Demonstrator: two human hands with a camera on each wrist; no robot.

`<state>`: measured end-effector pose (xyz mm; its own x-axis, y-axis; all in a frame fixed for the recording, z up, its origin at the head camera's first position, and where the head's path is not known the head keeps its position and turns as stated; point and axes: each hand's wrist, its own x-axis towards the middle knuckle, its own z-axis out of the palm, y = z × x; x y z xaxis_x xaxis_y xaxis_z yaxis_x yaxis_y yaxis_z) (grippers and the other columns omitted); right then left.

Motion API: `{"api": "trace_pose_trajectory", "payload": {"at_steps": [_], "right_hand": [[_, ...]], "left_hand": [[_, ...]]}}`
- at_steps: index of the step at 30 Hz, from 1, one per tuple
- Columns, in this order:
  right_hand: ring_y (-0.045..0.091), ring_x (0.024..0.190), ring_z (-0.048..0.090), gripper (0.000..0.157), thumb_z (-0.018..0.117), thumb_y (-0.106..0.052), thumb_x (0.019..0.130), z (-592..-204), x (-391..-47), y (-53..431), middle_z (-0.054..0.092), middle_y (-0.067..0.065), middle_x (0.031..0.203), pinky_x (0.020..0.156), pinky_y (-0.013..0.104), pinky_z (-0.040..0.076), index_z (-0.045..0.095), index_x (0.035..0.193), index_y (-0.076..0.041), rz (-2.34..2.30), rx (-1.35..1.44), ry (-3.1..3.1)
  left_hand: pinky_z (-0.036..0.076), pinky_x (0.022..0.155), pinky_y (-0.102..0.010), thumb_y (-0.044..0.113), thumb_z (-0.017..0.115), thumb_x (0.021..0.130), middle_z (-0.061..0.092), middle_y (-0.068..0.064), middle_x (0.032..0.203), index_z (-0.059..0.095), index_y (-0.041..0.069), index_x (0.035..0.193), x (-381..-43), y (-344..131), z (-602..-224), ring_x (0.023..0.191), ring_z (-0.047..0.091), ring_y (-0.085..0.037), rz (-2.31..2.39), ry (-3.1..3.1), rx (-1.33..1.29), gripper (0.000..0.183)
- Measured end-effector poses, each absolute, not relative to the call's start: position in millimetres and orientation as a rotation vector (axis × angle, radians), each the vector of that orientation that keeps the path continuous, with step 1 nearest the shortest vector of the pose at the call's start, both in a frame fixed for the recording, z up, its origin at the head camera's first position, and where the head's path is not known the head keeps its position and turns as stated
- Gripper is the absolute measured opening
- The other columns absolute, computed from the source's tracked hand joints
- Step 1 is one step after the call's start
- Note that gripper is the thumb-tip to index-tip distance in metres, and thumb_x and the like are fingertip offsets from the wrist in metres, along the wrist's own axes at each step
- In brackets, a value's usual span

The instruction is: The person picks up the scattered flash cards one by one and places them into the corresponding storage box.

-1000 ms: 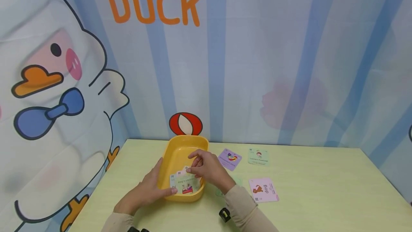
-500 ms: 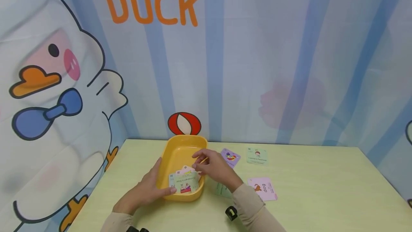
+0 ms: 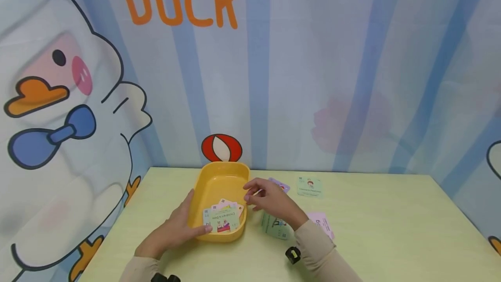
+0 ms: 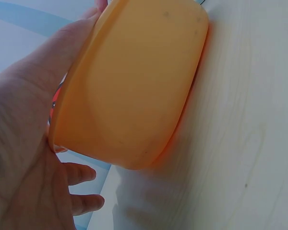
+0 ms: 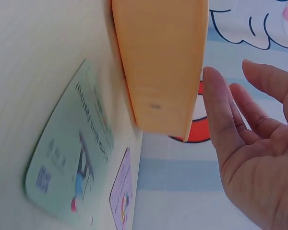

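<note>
We list: left hand [image 3: 172, 226], thumb and fingers holding a yellow plastic tray [image 3: 213, 182]; rounded green card [image 3: 272, 229] and pink card [image 3: 323, 223] on the pale-yellow table [image 3: 391, 221], presumably outstanding; printed cards [image 3: 222, 221] inside the tray, presumably done; right hand [image 3: 272, 200], empty, thumb and forefinger apart, beside the tray; purple card [image 3: 283, 186] and mint card [image 3: 309, 187], likewise outstanding.

You face a pale blue fabric backdrop [image 3: 289, 77], lightly creased and crossed by darker blue vertical stripes. High on your left stand the rounded orange capital letters "DUCK" [image 3: 180, 3]; beside them, a large white cartoon duck [image 3: 39, 212] wears a blue bow tie [image 3: 52, 136]. A printed red-and-white ball [image 3: 222, 148] sits low on the cloth. Below you spreads a flat, pale yellow tabletop [image 3: 383, 212] with faint wood grain, under soft light.
</note>
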<state>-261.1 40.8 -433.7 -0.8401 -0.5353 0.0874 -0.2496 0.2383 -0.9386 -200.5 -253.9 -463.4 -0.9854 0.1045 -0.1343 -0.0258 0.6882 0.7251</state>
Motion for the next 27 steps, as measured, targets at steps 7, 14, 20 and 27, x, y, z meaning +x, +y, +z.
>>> {"api": "trace_pose_trajectory", "payload": {"at_steps": [7,14,20,27], "right_hand": [[0.04,0.097,0.068,0.026,0.066,-0.011,0.098,-435,-263,60,0.066,0.013,0.103,0.078,0.045,0.063,0.064,0.123,-0.003,-1.632,-0.714,2.281],[0.042,0.1,0.068,0.032,0.067,-0.017,0.099,-438,-264,83,0.067,0.016,0.109,0.083,0.052,0.061,0.062,0.126,-0.001,-1.625,-0.72,2.284],[0.042,0.102,0.067,0.035,0.065,-0.017,0.101,-439,-264,102,0.065,0.016,0.112,0.084,0.046,0.061,0.059,0.131,-0.001,-1.595,-0.739,2.296],[0.042,0.103,0.067,0.037,0.064,-0.02,0.102,-444,-262,125,0.066,0.016,0.113,0.083,0.037,0.061,0.058,0.135,-0.003,-1.562,-0.731,2.333]], "left_hand": [[0.028,0.117,-0.066,0.058,0.083,0.076,0.016,-0.019,0.168,-0.001,0.011,0.163,-201,-254,-465,0.147,0.03,-0.042,1.164,2.74,0.06,0.13],[0.027,0.117,-0.066,0.057,0.083,0.076,0.016,-0.02,0.168,-0.001,0.011,0.163,-202,-254,-464,0.147,0.029,-0.043,1.165,2.741,0.062,0.129],[0.028,0.117,-0.065,0.057,0.083,0.077,0.019,-0.02,0.167,0.0,0.011,0.163,-203,-254,-464,0.145,0.032,-0.041,1.172,2.752,0.079,0.128],[0.032,0.116,-0.062,0.059,0.084,0.073,0.024,-0.015,0.166,0.001,0.016,0.163,-203,-252,-466,0.14,0.039,-0.036,1.194,2.748,0.044,0.13]]}}
